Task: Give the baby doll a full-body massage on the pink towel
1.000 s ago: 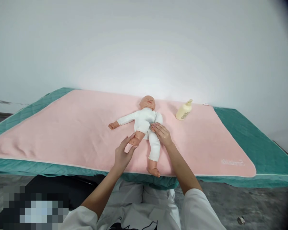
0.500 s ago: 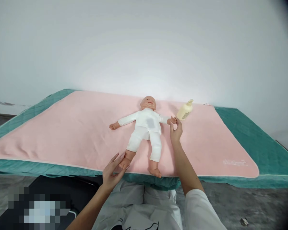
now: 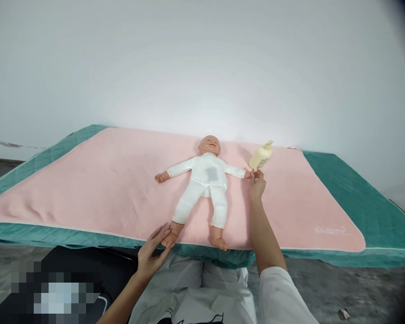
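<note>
A baby doll (image 3: 207, 173) with a white cloth body lies on its back, its head toward the wall. My left hand (image 3: 151, 254) is closed around the doll's left-side foot (image 3: 171, 234) near the front edge, thumb below and fingers above. With thumb and fingers, my right hand (image 3: 257, 185) pinches the doll's hand (image 3: 251, 174) on the right, that arm stretched straight out sideways. Just beyond my right hand, a pale yellow pump bottle (image 3: 260, 156) stands tilted in view. The doll's other arm and leg lie untouched.
A pink mat (image 3: 121, 180) lies over a green quilted pad (image 3: 351, 189). Behind it rises a white wall (image 3: 202, 67). At the lower left is a black surface (image 3: 97, 274) with a blurred-out patch. A small object (image 3: 343, 314) lies on the grey floor.
My right hand has moved right, drawing the doll's arm out straighter. My left hand has moved left and slightly nearer me, taking the held foot outward.
</note>
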A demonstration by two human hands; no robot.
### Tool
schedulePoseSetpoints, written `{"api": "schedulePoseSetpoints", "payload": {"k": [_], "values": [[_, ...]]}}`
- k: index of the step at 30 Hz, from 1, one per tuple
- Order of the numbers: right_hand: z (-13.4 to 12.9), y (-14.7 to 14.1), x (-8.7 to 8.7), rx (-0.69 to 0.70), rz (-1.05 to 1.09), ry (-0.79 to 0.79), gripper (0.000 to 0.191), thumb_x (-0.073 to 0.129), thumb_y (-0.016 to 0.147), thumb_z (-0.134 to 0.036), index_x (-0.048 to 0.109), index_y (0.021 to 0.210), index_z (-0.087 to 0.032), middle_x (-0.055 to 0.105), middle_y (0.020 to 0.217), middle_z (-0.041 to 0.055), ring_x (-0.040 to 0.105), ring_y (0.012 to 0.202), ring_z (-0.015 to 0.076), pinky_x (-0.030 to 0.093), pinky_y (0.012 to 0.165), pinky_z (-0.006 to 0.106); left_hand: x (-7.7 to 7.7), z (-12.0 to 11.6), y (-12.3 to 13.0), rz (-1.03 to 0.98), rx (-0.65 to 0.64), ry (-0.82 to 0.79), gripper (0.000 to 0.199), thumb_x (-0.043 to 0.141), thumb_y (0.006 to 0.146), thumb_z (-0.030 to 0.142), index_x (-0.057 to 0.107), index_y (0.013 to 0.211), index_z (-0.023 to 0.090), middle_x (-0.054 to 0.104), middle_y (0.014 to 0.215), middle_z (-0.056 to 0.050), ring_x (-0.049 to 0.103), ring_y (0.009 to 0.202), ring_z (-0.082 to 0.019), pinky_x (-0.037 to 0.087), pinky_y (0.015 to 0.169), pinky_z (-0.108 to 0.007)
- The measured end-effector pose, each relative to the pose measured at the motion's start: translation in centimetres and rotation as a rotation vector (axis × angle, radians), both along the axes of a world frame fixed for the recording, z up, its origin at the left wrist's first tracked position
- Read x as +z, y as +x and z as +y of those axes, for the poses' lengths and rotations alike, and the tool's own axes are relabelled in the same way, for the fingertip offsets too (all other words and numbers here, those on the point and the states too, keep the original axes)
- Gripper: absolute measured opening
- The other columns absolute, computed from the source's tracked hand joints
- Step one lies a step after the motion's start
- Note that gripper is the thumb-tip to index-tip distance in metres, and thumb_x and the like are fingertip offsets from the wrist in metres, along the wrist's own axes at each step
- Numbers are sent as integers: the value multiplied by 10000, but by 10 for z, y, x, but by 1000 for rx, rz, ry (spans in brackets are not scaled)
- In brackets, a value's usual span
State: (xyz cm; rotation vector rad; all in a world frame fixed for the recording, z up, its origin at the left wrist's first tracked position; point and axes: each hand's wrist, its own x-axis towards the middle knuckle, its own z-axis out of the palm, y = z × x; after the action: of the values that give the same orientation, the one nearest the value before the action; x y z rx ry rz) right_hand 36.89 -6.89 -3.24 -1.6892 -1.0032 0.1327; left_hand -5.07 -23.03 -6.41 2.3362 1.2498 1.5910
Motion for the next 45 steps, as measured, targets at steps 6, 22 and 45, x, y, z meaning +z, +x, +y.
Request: {"api": "schedulePoseSetpoints", "payload": {"k": [6, 22, 45], "values": [[-1, 0, 2, -52, 114, -49, 486, 493, 854, -433, 565, 1256, -170, 658, 1041, 127, 618, 879, 210, 487, 816, 356, -9, -1, -3, 11, 22, -30, 530, 703, 779, 166, 566, 1285, 246, 722, 1107, -72, 661, 1092, -286, 581, 923, -440], [-4, -17, 10, -8, 138, 186, 513, 483, 900, -486, 466, 1337, -219, 597, 1233, 116, 618, 1083, 208, 514, 921, 370, -10, 1, 4, -75, 29, 48, 533, 702, 769, 157, 563, 1279, 227, 738, 1024, -68, 705, 989, -273, 560, 949, -491], [-15, -80, 10, 467, -576, 441, 297, 502, 940, -268, 628, 1208, -240, 673, 1142, 97, 640, 1098, 209, 590, 950, 400, 53, 68, 68, -154, -47, -37, 352, 645, 833, 291, 595, 1169, 200, 731, 1073, -58, 683, 1049, -258, 525, 1009, -490]]}}
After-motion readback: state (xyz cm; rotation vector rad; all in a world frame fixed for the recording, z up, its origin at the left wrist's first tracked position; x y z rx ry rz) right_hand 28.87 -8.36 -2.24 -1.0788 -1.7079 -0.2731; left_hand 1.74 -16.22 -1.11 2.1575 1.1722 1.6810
